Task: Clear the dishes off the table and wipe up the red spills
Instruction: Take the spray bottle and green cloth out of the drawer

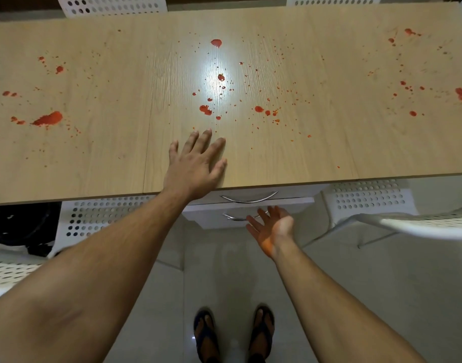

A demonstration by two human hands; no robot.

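My left hand lies flat, fingers spread, on the pale wood-grain bench near red sauce spills — my right hand hangs below its edge, fingers relaxed and apart, holding nothing.

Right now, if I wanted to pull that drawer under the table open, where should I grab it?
Grab the curved metal handle on the upper drawer front, at its middle. It bows away from the front, so fingers would probably slip behind it. Come from the near side, below the table edge; the open right hand is already nearby. The left hand rests flat on the tabletop.
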